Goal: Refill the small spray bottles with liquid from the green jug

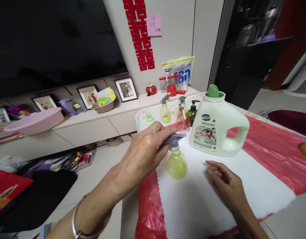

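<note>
My left hand [149, 144] is closed around the grey trigger head of a small spray bottle [177, 166]. The bottle is clear, ribbed and yellow-green, upright over the white sheet; whether its base touches the sheet I cannot tell. My right hand [225, 179] holds nothing, low over the sheet to the bottle's right, with its index finger stretched and the others loosely bent. Behind it stands a large pale green detergent jug [217, 127] with a green cap. A pink spray bottle [182, 122] is just beyond my left fingertips, and a second yellow-green spray bottle [165, 113] sits farther back.
The white sheet [197, 202] lies over red plastic [272, 149] on the table. A dark green pump bottle [192, 113] and a pale green cup [149, 116] are at the back. Along the wall runs a low cabinet [93, 122] with a pink basin [38, 121] and framed photos.
</note>
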`<state>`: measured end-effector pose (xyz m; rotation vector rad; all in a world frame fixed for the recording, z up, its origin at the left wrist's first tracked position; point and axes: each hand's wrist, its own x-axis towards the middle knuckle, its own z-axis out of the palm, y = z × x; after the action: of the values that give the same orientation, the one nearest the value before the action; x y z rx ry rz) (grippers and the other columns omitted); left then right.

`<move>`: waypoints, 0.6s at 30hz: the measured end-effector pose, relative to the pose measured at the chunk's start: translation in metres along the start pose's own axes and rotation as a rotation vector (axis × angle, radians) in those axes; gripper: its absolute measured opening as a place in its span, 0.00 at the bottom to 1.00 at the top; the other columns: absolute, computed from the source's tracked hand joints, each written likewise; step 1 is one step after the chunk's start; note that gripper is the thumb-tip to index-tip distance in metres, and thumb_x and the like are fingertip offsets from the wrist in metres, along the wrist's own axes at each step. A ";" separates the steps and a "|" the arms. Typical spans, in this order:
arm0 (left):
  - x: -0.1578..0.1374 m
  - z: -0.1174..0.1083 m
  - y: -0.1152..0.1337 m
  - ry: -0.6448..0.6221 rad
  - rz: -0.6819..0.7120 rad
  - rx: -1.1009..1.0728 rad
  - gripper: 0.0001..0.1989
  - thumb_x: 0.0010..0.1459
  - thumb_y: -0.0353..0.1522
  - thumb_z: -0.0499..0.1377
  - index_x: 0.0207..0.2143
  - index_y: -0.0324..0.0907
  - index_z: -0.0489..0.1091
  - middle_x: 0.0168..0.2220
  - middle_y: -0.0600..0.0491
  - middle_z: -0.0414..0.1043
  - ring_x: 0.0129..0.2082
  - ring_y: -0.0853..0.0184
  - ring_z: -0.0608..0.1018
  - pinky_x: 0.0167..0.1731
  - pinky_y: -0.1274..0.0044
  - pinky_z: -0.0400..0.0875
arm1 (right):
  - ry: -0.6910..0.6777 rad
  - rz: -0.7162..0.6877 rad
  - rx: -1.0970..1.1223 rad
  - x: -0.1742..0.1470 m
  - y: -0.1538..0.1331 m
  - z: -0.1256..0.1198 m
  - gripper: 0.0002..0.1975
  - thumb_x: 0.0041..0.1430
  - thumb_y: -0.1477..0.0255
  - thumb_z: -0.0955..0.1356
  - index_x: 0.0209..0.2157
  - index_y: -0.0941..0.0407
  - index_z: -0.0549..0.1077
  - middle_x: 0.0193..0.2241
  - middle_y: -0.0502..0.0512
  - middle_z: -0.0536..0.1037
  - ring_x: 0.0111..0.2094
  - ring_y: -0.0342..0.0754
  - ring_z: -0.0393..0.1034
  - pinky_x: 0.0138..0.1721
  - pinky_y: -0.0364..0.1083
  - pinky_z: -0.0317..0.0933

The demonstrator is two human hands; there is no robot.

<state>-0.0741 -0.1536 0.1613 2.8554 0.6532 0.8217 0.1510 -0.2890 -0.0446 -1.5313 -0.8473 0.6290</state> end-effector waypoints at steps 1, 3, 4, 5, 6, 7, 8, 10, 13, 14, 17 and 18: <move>-0.003 0.007 -0.001 -0.021 -0.014 -0.020 0.19 0.60 0.23 0.62 0.52 0.47 0.75 0.33 0.56 0.70 0.33 0.69 0.75 0.32 0.78 0.68 | -0.004 -0.019 -0.018 0.000 0.001 0.000 0.26 0.54 0.54 0.73 0.45 0.61 0.78 0.29 0.55 0.74 0.25 0.41 0.66 0.23 0.38 0.62; -0.008 0.019 -0.004 -0.053 -0.049 -0.055 0.18 0.60 0.23 0.62 0.52 0.46 0.75 0.33 0.56 0.70 0.34 0.68 0.75 0.32 0.77 0.69 | -0.019 -0.073 -0.062 0.000 0.001 0.001 0.24 0.57 0.55 0.72 0.45 0.60 0.78 0.30 0.54 0.75 0.26 0.41 0.68 0.26 0.38 0.64; -0.010 0.024 -0.005 -0.061 -0.063 -0.070 0.18 0.60 0.23 0.62 0.52 0.45 0.75 0.33 0.56 0.70 0.34 0.68 0.75 0.33 0.77 0.69 | -0.036 -0.111 -0.083 0.000 -0.001 0.003 0.22 0.58 0.56 0.71 0.45 0.60 0.78 0.30 0.54 0.75 0.27 0.41 0.69 0.27 0.37 0.65; -0.012 0.028 -0.007 -0.063 -0.073 -0.084 0.18 0.61 0.23 0.62 0.53 0.44 0.74 0.34 0.55 0.70 0.34 0.67 0.75 0.33 0.76 0.70 | -0.060 -0.159 -0.100 0.000 -0.005 0.004 0.20 0.60 0.58 0.70 0.45 0.59 0.78 0.30 0.54 0.75 0.28 0.41 0.70 0.29 0.37 0.66; -0.013 0.031 -0.008 -0.062 -0.082 -0.097 0.19 0.61 0.24 0.62 0.53 0.44 0.74 0.34 0.55 0.70 0.35 0.66 0.75 0.34 0.76 0.70 | -0.089 -0.214 -0.114 0.000 -0.010 0.006 0.18 0.61 0.59 0.70 0.45 0.58 0.78 0.31 0.53 0.75 0.30 0.41 0.71 0.32 0.37 0.67; -0.015 0.033 -0.008 -0.061 -0.089 -0.110 0.19 0.61 0.24 0.62 0.54 0.45 0.74 0.34 0.54 0.70 0.36 0.66 0.75 0.34 0.75 0.71 | -0.118 -0.274 -0.125 0.000 -0.017 0.008 0.16 0.63 0.61 0.69 0.46 0.57 0.78 0.32 0.53 0.76 0.31 0.41 0.71 0.34 0.38 0.67; -0.015 0.034 -0.009 -0.063 -0.095 -0.122 0.19 0.62 0.24 0.61 0.54 0.45 0.73 0.34 0.54 0.70 0.36 0.66 0.75 0.35 0.75 0.71 | -0.143 -0.337 -0.134 0.001 -0.025 0.011 0.14 0.64 0.62 0.69 0.46 0.55 0.77 0.34 0.52 0.76 0.33 0.41 0.72 0.36 0.38 0.68; -0.016 0.034 -0.009 -0.070 -0.108 -0.138 0.19 0.63 0.25 0.61 0.55 0.47 0.73 0.35 0.54 0.70 0.37 0.66 0.75 0.36 0.74 0.72 | -0.169 -0.447 -0.149 0.005 -0.044 0.017 0.12 0.65 0.64 0.69 0.47 0.53 0.77 0.40 0.52 0.77 0.38 0.41 0.72 0.41 0.39 0.68; -0.017 0.034 -0.008 -0.075 -0.109 -0.146 0.21 0.64 0.26 0.60 0.58 0.48 0.70 0.37 0.53 0.72 0.39 0.65 0.76 0.37 0.73 0.73 | -0.216 -0.505 -0.140 0.014 -0.070 0.032 0.14 0.66 0.63 0.68 0.51 0.51 0.75 0.49 0.52 0.75 0.48 0.44 0.71 0.47 0.41 0.67; -0.017 0.035 -0.009 -0.073 -0.107 -0.146 0.21 0.65 0.27 0.59 0.59 0.48 0.70 0.37 0.52 0.72 0.39 0.64 0.76 0.38 0.73 0.73 | -0.247 -0.501 -0.119 0.018 -0.077 0.038 0.15 0.67 0.63 0.68 0.52 0.51 0.74 0.51 0.53 0.74 0.51 0.45 0.70 0.50 0.42 0.65; -0.019 0.037 -0.011 -0.052 -0.092 -0.141 0.20 0.65 0.28 0.58 0.59 0.48 0.70 0.37 0.52 0.72 0.38 0.65 0.76 0.38 0.72 0.74 | -0.404 -0.443 0.013 0.028 -0.091 0.057 0.17 0.68 0.61 0.67 0.53 0.53 0.74 0.51 0.54 0.74 0.52 0.48 0.68 0.54 0.45 0.62; -0.020 0.038 -0.012 -0.042 -0.087 -0.143 0.21 0.65 0.28 0.58 0.59 0.48 0.69 0.37 0.52 0.72 0.38 0.65 0.76 0.39 0.72 0.74 | -0.452 -0.419 0.060 0.031 -0.092 0.062 0.17 0.68 0.61 0.66 0.53 0.54 0.74 0.49 0.55 0.75 0.51 0.48 0.69 0.54 0.46 0.62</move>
<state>-0.0737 -0.1502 0.1171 2.6889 0.6794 0.7607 0.1048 -0.2256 0.0405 -1.1193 -1.4328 0.6879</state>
